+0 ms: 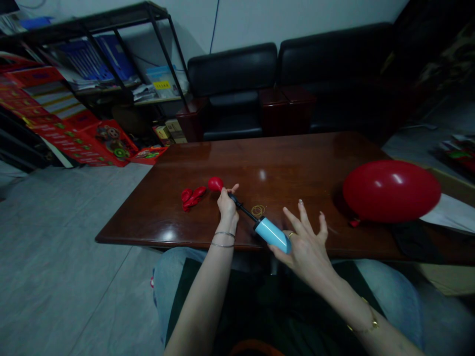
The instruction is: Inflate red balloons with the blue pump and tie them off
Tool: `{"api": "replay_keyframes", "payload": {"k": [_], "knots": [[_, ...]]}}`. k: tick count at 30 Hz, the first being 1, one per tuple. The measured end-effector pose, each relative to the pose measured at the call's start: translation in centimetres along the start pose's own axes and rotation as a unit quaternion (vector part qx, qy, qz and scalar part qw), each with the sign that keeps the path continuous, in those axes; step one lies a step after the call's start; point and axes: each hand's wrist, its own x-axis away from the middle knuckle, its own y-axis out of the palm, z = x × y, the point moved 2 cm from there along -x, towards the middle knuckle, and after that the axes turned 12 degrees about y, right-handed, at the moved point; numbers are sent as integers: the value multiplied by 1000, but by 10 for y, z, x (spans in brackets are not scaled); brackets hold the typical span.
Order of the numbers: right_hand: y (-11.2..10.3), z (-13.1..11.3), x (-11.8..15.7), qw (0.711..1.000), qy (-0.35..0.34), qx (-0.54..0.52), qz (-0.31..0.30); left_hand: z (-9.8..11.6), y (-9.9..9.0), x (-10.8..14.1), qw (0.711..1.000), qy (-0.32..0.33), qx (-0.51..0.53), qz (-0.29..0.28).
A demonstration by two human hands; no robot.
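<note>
My left hand (pixel 228 203) is closed round the neck of a small red balloon (pixel 215 184), at the nozzle end of a hand pump. The blue pump (pixel 272 235) slants down to the right, with its black rod showing. Against the pump's lower end rests the base of my right hand (pixel 305 241), its fingers spread apart. Limp red balloons (pixel 191 198) lie to the left of my left hand. Thin yellow rubber bands (pixel 258 210) are beside the rod. A large inflated red balloon (pixel 391 191) with a closed neck sits at the right.
The brown table (pixel 282 158) spans the view before my knees. Behind it stand black armchairs (pixel 233 74). White paper (pixel 451 210) and a dark flat object (pixel 415 240) lie at the right. Red boxes (pixel 48 118) and a shelf (pixel 118 84) are at the far left.
</note>
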Motion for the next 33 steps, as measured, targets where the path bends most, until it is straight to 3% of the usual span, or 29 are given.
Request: {"api": "replay_keyframes", "payload": {"k": [10,16,23,28,33], "knots": [[12,-20,-31,999,-30,14,2,-15,2,38,998,-42,5,-44],[22,-23,-34,999,-24,7,23,-11,3,22,999,-15,-14,-31],[9,-5,-9,1000,-8,7,26,-1,3,-1,1000,4,-17,-11],[1,1,0,1000,1,2,14,-2,6,9,999,-15,-7,-28],[10,-8,-17,1000,0,-9,21,-7,9,33,998,-35,1,-56]]}}
